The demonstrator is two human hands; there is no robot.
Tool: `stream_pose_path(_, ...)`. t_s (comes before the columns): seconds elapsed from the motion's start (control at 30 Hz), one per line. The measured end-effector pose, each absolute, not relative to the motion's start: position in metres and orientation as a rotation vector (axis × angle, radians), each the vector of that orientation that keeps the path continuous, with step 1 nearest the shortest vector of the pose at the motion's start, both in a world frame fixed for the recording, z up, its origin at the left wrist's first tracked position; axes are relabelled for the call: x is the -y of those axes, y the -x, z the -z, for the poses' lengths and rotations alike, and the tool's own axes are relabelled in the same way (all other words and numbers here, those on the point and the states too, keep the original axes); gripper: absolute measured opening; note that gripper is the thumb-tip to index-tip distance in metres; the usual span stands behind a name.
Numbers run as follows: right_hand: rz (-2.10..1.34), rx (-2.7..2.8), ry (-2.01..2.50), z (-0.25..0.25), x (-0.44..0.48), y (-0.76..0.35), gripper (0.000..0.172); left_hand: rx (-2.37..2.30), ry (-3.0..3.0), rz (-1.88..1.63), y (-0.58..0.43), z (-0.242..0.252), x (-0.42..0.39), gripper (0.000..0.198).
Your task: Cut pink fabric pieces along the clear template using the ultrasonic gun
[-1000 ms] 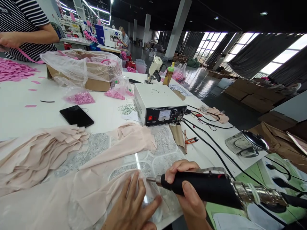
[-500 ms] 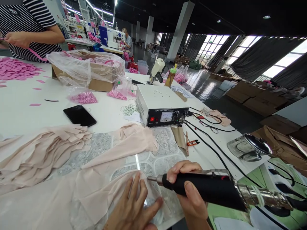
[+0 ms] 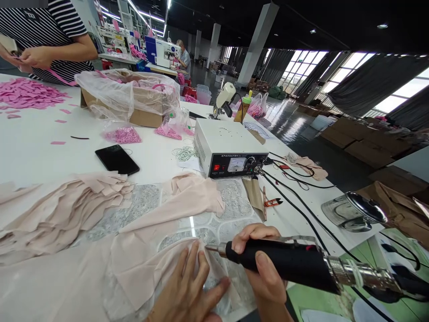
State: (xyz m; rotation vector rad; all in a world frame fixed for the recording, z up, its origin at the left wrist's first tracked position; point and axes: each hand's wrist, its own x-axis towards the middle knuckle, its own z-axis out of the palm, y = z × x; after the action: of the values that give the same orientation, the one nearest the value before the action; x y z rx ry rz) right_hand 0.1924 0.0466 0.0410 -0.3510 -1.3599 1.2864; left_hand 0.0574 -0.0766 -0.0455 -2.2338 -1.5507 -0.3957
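Observation:
My right hand [image 3: 259,264] is wrapped round a black handheld ultrasonic welder [image 3: 284,260], its metal tip pointing left. The tip touches or nearly touches the edge of a pale peach fabric piece [image 3: 147,270], just beside my left fingertips. With fingers spread, my left hand [image 3: 191,281] lies flat on that fabric and presses it against a clear patterned mat [image 3: 234,201]. A cable runs from the white control box [image 3: 231,143], whose red switch is lit. More peach fabric [image 3: 67,210] lies layered to the left.
A black phone [image 3: 117,159] lies behind the fabric. Orange-handled snips [image 3: 273,202] and a glass jar [image 3: 353,212] stand to the right, near loose cables. A plastic-lined carton [image 3: 147,118] and pink strips [image 3: 31,94] are farther back. A co-worker in a striped shirt [image 3: 67,22] handles a pink strap.
The view has shifted slightly left, so things appear a little farther right. My hands and the welder keep nearly the same place on the fabric. The co-worker's hands have moved together.

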Motion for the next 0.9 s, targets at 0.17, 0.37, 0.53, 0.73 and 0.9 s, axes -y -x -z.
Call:
stream_pose_path(0.17,-1.287,1.349,0.328,-0.0395,-0.0481,-0.1917,0.013,1.541,2.215,0.383,-0.0587,0.0446,0.0762,0.088)
stream_pose_path(0.37,-1.29,1.35,0.315,-0.0353,-0.049,-0.191,0.013,1.541,2.194,0.417,-0.0591,0.0457,0.0761,0.086)
stream_pose_path(0.53,-1.282,1.354,0.306,-0.0367,-0.0491,-0.189,0.013,1.536,2.224,0.361,-0.0579,0.0418,0.0758,0.087)
stream_pose_path(0.73,-1.286,1.389,0.315,-0.0391,-0.0488,-0.1908,0.011,1.54,2.185,0.389,-0.0596,0.045,0.0749,0.087)
stream_pose_path(0.9,-1.266,1.417,0.336,-0.0381,-0.0494,-0.1909,0.009,1.548,2.194,0.401,-0.0595,0.0457,0.074,0.083)
